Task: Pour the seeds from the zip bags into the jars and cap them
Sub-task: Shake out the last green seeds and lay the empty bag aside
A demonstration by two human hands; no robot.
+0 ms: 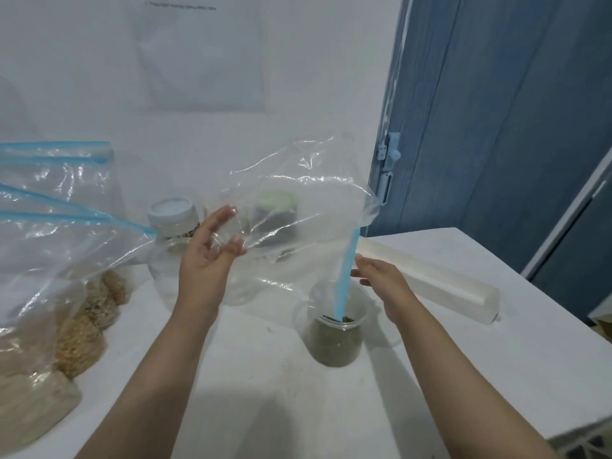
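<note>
White table (430,376) fills the lower half of the frame; white wall behind, blue door (513,111) at upper right.

Left edge: a heap of zip bags (49,293), clear with blue strips, holding tan and brownish seeds, slumped on the table.

Centre of frame: an upturned clear bag (298,193), looking nearly empty, held above the table. Its blue zip strip (347,276) hangs straight down at right of centre, the lower end dipping into the mouth of the open jar (334,339).

Open jar stands on the table at lower centre right, no cap on, filled with dark green seeds (331,346) most of the way up.

Left hand (205,260), centre left, fingers raised and loosely spread, thumb and fingertips pinching the bag's film. The bag billows up and to the right of it.

Right hand (384,279) just right of the strip and above the jar's rim, fingers nearly straight, tips touching or almost touching the strip; cannot tell whether it grips.

Behind the bag: two capped jars, one with a white cap (172,210) left of centre, one with a pale green cap (278,200) seen through the film.

Long white box (430,276) lies at the table's right edge.
</note>
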